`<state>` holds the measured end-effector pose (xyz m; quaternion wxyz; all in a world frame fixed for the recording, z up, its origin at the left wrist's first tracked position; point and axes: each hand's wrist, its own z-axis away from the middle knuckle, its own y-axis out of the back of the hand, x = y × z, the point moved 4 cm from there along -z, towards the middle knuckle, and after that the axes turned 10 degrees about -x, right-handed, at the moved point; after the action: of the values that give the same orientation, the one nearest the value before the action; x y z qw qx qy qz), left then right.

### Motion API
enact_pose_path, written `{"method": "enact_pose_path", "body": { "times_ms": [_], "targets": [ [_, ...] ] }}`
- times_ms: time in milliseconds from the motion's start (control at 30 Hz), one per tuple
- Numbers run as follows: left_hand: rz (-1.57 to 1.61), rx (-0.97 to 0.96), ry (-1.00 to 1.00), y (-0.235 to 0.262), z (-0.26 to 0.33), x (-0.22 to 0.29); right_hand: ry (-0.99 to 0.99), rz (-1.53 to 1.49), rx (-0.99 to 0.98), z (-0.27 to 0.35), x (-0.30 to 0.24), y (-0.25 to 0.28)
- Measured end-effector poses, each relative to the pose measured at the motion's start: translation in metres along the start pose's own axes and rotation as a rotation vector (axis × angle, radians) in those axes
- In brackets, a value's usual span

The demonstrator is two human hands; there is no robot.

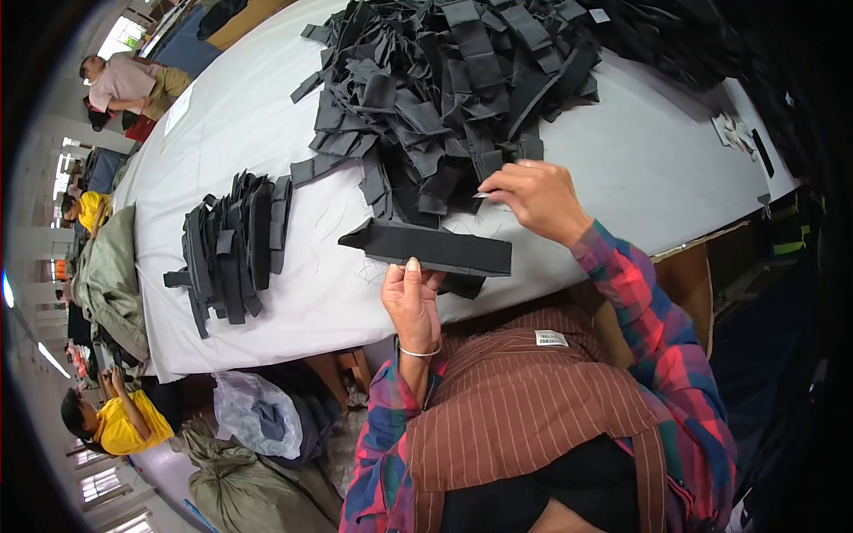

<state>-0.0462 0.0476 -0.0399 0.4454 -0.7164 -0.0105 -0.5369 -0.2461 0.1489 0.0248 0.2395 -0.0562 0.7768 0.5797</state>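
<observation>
Far left, a co-worker in a yellow top [133,426] is sitting beyond the work, beside heaped olive cloth [114,284]; nearer, a bunch of dark strips [235,249] is lying on the white surface [240,142], its pieces overlapping roughly side by side, well apart from the main heap; between the two, loose threads [342,253] are straggling over the white.

In the middle, the left-hand grip [410,306] is closing thumb over fingers on the near edge of a single black strip [449,247]; this strip is lying crosswise near the front edge of the surface, its left end tapering to a folded tip, while another dark piece [464,284] is showing just below it; whether the strip is resting on the surface or hanging just above it, I cannot tell. Behind it, a tall heap of black pieces [426,98] is spreading towards the far edge.

To the right, the right-hand grip [539,200] is pinching a small pale sliver [482,195] between its fingertips, above the strip and apart from it; what the sliver is, I cannot tell; farther right, white scraps [734,133] are lying near the surface's end.

The step in hand is seemingly the handling of this one strip; the next move is probably calling for a steady left pinch and a clear space around the right fingertips.
</observation>
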Motion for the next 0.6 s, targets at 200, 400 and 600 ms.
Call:
{"method": "enact_pose_path", "body": {
  "times_ms": [200, 400, 600],
  "targets": [
    [0.060, -0.137, 0.057, -0.004, 0.007, -0.007, -0.228, -0.957, -0.142, 0.047, -0.025, -0.032],
    [0.184, -0.053, 0.237, -0.028, 0.016, 0.014, -0.231, -0.816, -0.201, 0.077, -0.078, -0.050],
    [0.197, -0.042, 0.267, 0.016, 0.040, 0.019, -0.030, -0.540, -0.205, 0.064, -0.080, -0.034]
  ]
}}
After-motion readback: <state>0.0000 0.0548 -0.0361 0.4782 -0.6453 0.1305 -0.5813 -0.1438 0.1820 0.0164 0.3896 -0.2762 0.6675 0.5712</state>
